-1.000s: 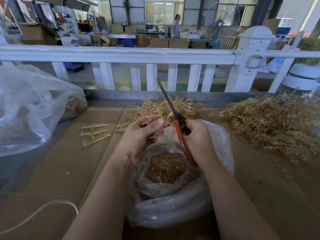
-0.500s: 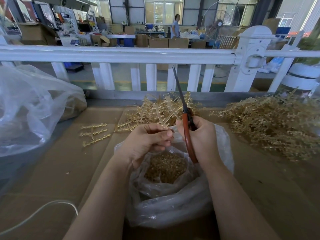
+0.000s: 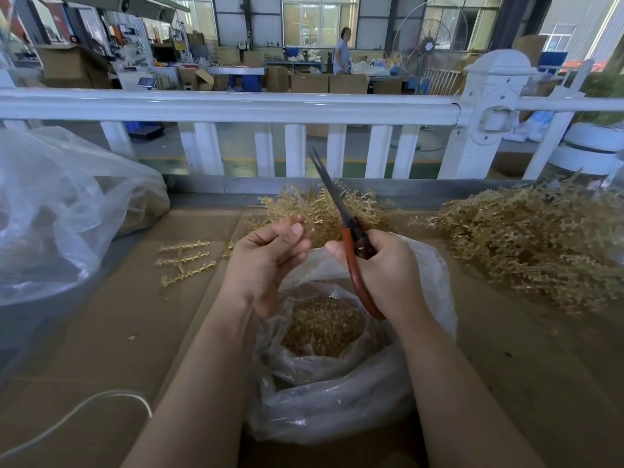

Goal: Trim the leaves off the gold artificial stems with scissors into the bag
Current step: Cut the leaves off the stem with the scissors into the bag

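Factory floor: cartons (image 3: 309,82), industrial fan (image 3: 430,45)

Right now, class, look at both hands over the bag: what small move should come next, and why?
Probably bring the stem pinched in the left hand between the blades of the scissors and snip. The right hand grips the red handles, the blade tips stand slightly apart and point away, cutting nothing, and the open bag of trimmings sits right below to catch the leaves.
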